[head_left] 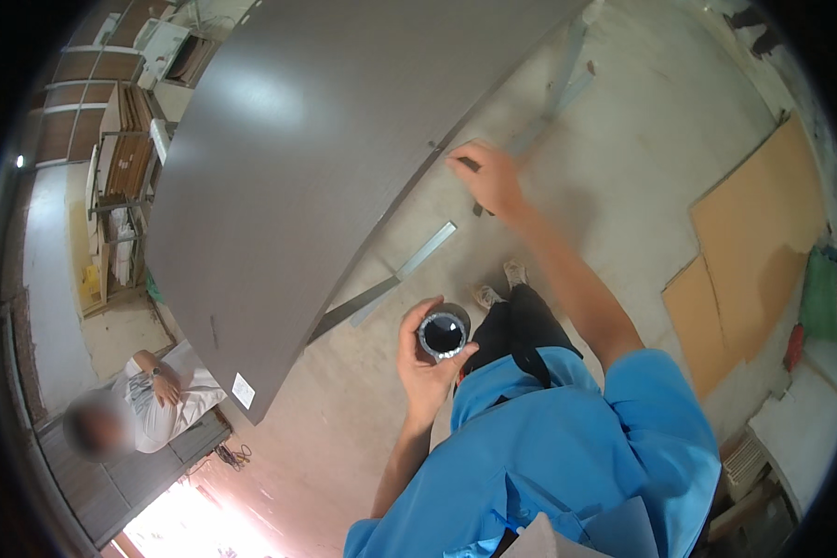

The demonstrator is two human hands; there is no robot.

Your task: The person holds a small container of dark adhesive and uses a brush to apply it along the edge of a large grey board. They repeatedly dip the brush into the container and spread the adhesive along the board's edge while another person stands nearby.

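Observation:
My left hand (422,374) is wrapped round a small round container (445,335) and keeps it upright in front of my body. Its inside looks dark and shiny, as if with dark liquid, and its rim is pale and smeared. My right hand (493,181) is closed at the near edge of a large dark brown panel (279,177). Between its fingers shows a small dark thing (471,164), whose kind I cannot make out. A small dark mark (432,145) sits on the panel's edge beside my fingertips.
Metal stand legs (428,249) reach out from under the panel. Cardboard sheets (763,251) lie on the floor at right. Another person (172,391) lies or sits at the lower left, beyond the panel's corner. A rack with stacked boards (126,149) stands at far left.

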